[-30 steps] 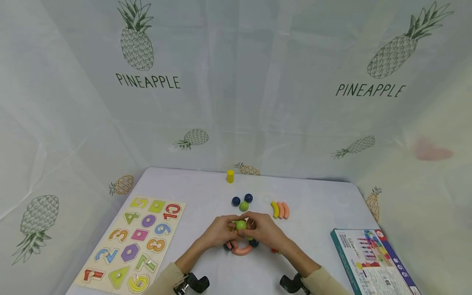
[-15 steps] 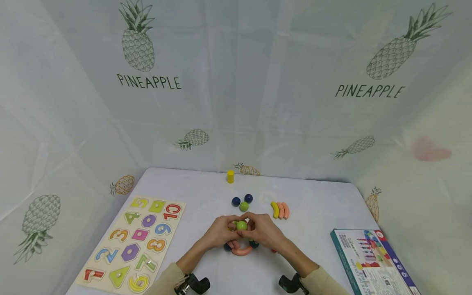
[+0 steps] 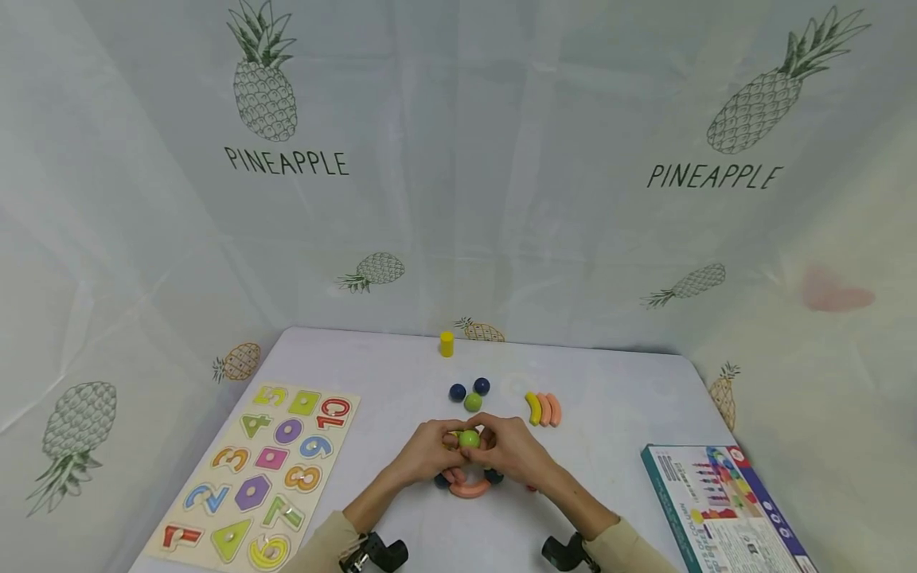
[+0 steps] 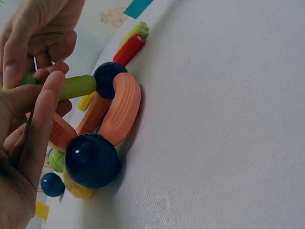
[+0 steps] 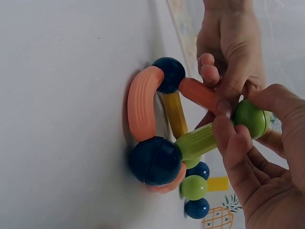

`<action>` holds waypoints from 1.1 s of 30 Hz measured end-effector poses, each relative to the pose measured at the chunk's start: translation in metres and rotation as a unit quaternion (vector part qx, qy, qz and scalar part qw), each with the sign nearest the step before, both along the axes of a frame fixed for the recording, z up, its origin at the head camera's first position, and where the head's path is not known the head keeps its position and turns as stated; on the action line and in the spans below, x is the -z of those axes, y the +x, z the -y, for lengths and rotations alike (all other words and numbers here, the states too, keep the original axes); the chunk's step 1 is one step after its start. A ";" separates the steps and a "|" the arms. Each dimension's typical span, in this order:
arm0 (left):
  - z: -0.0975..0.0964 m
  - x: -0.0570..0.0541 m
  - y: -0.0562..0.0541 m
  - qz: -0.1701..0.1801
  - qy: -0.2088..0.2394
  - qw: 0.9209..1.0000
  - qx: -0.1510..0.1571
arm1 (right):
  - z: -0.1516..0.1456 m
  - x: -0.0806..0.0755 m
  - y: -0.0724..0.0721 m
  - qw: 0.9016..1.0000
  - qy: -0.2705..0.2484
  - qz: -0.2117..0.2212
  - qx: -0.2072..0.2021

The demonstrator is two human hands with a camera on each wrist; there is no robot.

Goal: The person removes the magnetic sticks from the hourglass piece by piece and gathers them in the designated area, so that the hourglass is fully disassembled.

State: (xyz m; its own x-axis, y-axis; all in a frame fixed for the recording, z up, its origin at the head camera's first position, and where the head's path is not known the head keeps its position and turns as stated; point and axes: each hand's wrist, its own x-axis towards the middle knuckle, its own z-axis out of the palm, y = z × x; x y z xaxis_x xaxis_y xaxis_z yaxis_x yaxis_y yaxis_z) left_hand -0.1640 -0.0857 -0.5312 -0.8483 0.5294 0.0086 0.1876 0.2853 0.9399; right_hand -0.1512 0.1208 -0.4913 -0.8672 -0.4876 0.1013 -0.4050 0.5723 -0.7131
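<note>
Both hands work on a ball-and-rod building toy in the middle of the table. My left hand [image 3: 426, 454] pinches a straight orange rod [image 5: 198, 93] near its upper end. My right hand [image 3: 512, 447] holds a light green ball [image 5: 250, 119] between thumb and fingers, its fingertips also on a green rod [image 5: 198, 140]. These two rods slope up toward the ball from dark blue balls [image 5: 155, 161] at the table. A curved salmon rod [image 5: 142, 105] links the blue balls at the front. Fingers partly hide the joint at the green ball.
Beyond the hands lie two blue balls [image 3: 457, 392] and a green ball [image 3: 473, 402]. A yellow cylinder [image 3: 446, 344] stands at the back. Curved rods [image 3: 545, 409] lie to the right. A number puzzle board [image 3: 243, 458] is left, a toy box [image 3: 723, 509] right.
Hands and toy stay almost in place. The right forearm has shifted very slightly and covers more of the red piece beside it.
</note>
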 end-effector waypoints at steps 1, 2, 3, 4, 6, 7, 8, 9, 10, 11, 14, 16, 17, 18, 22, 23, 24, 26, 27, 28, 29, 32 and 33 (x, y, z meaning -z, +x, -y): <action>0.000 0.000 0.000 0.001 0.001 1.000 0.000 | 0.000 0.000 0.000 1.000 -0.002 0.001 -0.001; 0.000 0.000 0.000 0.004 0.002 1.000 -0.001 | -0.001 0.001 0.000 1.000 -0.005 0.002 -0.003; 0.000 0.000 0.000 0.007 0.004 1.000 -0.001 | -0.002 0.001 0.000 1.000 -0.008 0.003 -0.004; 0.000 0.000 0.000 0.011 0.006 1.000 -0.001 | -0.002 0.002 0.000 1.000 -0.011 0.004 -0.005; 0.000 0.000 0.000 0.015 0.013 1.000 0.000 | -0.003 0.003 -0.001 1.000 -0.016 0.007 -0.007; 0.000 0.001 0.000 0.015 0.016 1.000 0.000 | -0.003 0.004 -0.001 1.000 -0.018 0.009 -0.008; 0.001 0.001 0.001 0.017 0.018 1.000 0.001 | -0.003 0.005 -0.001 1.000 -0.020 0.010 -0.008; 0.001 0.001 0.001 0.018 0.022 1.000 0.002 | -0.004 0.005 -0.001 1.000 -0.022 0.011 -0.009; 0.001 0.001 0.001 0.019 0.022 1.000 0.003 | -0.004 0.006 -0.002 1.000 -0.024 0.013 -0.010; 0.001 0.001 0.001 0.021 0.023 1.000 0.005 | -0.004 0.007 -0.002 1.000 -0.025 0.014 -0.010; 0.002 0.000 0.001 0.026 0.021 0.999 0.008 | -0.005 0.006 -0.002 0.999 -0.037 0.015 -0.012; 0.002 0.000 0.001 0.021 0.013 1.000 0.009 | -0.006 0.005 -0.002 0.999 -0.048 0.015 -0.013; 0.003 0.000 0.001 0.019 0.010 1.000 0.009 | -0.006 0.003 -0.003 0.998 -0.053 0.014 -0.013; 0.003 0.000 0.001 0.017 0.008 1.000 0.010 | -0.007 0.002 -0.003 0.998 -0.058 0.013 -0.013; 0.003 0.001 0.000 0.023 0.008 1.000 0.013 | -0.010 0.000 -0.007 0.997 -0.073 0.008 -0.010; 0.003 0.001 0.000 0.029 0.011 0.999 0.014 | -0.011 0.000 -0.009 0.997 -0.075 0.005 -0.008; 0.002 0.001 0.000 0.034 0.013 0.999 0.013 | -0.012 0.000 -0.011 0.997 -0.075 -0.001 -0.004; 0.002 0.001 0.000 0.044 0.016 0.999 0.010 | -0.014 0.000 -0.015 0.997 -0.073 -0.012 0.009; 0.002 0.001 0.000 0.046 0.014 0.999 0.006 | -0.015 0.000 -0.018 0.997 -0.069 -0.020 0.018; 0.002 0.000 0.001 0.046 0.011 0.999 0.004 | -0.016 0.000 -0.020 0.997 -0.067 -0.024 0.028; 0.002 -0.001 0.001 0.045 0.006 0.999 0.000 | -0.017 0.000 -0.023 0.997 -0.064 -0.026 0.037; 0.003 -0.002 0.002 0.031 -0.014 0.999 -0.008 | -0.020 0.000 -0.032 0.996 -0.050 -0.035 0.063; 0.003 -0.003 0.002 0.029 -0.020 0.999 -0.011 | -0.021 -0.001 -0.035 0.996 -0.043 -0.040 0.071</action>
State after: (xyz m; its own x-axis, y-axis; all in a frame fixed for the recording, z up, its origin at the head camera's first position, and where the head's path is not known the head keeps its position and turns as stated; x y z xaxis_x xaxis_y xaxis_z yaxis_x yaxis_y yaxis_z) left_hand -0.1619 -0.0888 -0.5285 -0.8582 0.5096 -0.0618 0.1266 0.3268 0.9366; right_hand -0.1863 0.1416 -0.4908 -0.9138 -0.3479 0.2095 -0.3827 0.5651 -0.7309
